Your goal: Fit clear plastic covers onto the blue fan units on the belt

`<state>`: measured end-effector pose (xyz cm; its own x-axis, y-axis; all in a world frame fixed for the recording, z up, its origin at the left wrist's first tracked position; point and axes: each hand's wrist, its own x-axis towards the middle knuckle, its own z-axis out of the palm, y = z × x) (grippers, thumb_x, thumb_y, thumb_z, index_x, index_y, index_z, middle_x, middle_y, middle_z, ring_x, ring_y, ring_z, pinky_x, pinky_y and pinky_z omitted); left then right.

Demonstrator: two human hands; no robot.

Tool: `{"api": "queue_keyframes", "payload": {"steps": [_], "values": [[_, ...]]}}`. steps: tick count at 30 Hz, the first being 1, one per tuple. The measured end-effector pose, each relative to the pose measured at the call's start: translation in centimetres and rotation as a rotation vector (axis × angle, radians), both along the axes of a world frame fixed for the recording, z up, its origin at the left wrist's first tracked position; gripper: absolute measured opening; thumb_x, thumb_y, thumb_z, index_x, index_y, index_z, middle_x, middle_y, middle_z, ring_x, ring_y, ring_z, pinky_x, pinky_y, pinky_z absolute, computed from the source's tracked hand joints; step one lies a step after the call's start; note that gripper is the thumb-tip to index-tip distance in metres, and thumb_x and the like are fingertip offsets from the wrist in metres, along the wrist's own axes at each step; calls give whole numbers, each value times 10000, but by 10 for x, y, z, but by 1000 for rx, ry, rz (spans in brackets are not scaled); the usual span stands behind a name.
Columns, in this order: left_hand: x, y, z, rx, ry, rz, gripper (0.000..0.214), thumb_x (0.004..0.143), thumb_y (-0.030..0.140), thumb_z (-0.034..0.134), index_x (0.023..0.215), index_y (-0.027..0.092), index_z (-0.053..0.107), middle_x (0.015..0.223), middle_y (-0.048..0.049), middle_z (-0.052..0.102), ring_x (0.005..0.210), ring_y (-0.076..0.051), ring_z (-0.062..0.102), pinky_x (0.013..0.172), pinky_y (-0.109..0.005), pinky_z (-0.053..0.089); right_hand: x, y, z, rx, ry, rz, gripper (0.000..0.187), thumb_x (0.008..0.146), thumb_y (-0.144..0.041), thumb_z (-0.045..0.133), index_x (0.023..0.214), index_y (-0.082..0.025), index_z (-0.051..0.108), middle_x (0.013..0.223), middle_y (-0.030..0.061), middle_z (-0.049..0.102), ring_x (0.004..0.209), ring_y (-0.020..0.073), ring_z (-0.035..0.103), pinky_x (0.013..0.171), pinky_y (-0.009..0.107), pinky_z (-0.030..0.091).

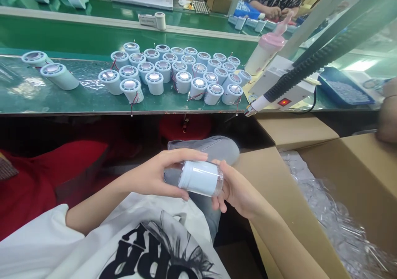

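Note:
Over my lap I hold a pale blue cylinder (200, 177) lying on its side, with a clear cap on its right end. My left hand (156, 173) wraps its left end, thumb on top and fingers beneath. My right hand (234, 188) cups the capped right end. Both hands are closed on it. On the green workbench (62, 101) ahead stand several similar pale blue cylinders (173, 74) with silver centres, some trailing red wires.
An open cardboard box (310, 180) lined with clear plastic sits at my right. A white device with a red switch (283, 87) and a black ribbed hose (313, 64) lie on the bench's right. A pink-capped bottle (265, 51) stands behind. Another person's hands (277, 12) work far back.

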<state>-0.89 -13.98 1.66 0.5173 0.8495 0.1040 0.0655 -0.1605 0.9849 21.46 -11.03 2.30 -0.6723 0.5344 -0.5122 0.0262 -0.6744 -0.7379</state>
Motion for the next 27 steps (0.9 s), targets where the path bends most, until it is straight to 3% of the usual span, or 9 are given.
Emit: {"api": "queue_keyframes", "payload": {"steps": [5,11,15,17,20,22,23,25,27], "values": [[5,-8,-2,35,-18,-2,733,680,166,806,1341,308,524,1445,-104,484,1318,-294,479,1026,-412,476,6,-7,-3,-125,36,56,616,862,-695,407,870,-120,629,528,30,628,347,74,533,303,119,354],[4,-12,2,159,55,-10,735,687,164,806,1338,336,512,1447,-96,473,1296,-278,499,1024,-391,473,4,-13,-1,-330,59,81,700,967,-610,134,959,-114,627,606,67,675,339,61,529,286,96,339],[2,-14,9,152,90,-12,656,716,179,782,1312,291,530,1393,-107,509,1273,-268,511,978,-354,504,0,-17,-3,-304,73,137,778,930,-668,54,943,-125,611,548,33,617,307,53,472,265,104,290],[1,-14,13,85,106,12,624,743,200,758,1314,274,518,1369,-103,521,1261,-262,515,955,-336,518,1,-19,-6,-106,76,119,804,864,-769,112,965,-140,602,580,32,615,350,70,496,285,123,321],[-1,-13,18,-57,106,45,586,783,250,724,1327,263,506,1332,-95,552,1155,-245,585,882,-306,546,6,-20,-11,531,38,-68,735,760,-791,465,1221,-221,512,1067,122,670,818,195,688,596,263,575],[-3,-11,19,-150,69,48,568,802,293,706,1333,260,506,1279,-89,595,1056,-226,632,820,-286,557,9,-18,-13,1029,-24,-133,632,772,-541,700,1309,-312,458,1384,118,514,1204,264,565,925,399,535],[-4,-9,19,-183,41,46,569,808,317,700,1339,259,503,1255,-86,613,1022,-220,646,799,-279,559,9,-17,-13,1220,-52,-130,574,797,-377,732,1308,-342,473,1438,96,472,1286,265,499,1010,428,480],[-7,-6,17,-208,-4,35,614,803,357,706,1368,265,482,1250,-85,623,1007,-221,656,794,-279,557,8,-14,-13,1356,-63,-102,520,823,-181,702,1277,-362,528,1417,68,513,1296,249,500,1044,423,458],[-11,-3,16,-164,0,18,704,765,360,745,1401,278,455,1325,-91,583,1091,-246,629,870,-305,543,4,-10,-13,1159,-5,-104,548,824,-200,708,1315,-352,517,1365,71,568,1220,240,573,984,380,516]]}}
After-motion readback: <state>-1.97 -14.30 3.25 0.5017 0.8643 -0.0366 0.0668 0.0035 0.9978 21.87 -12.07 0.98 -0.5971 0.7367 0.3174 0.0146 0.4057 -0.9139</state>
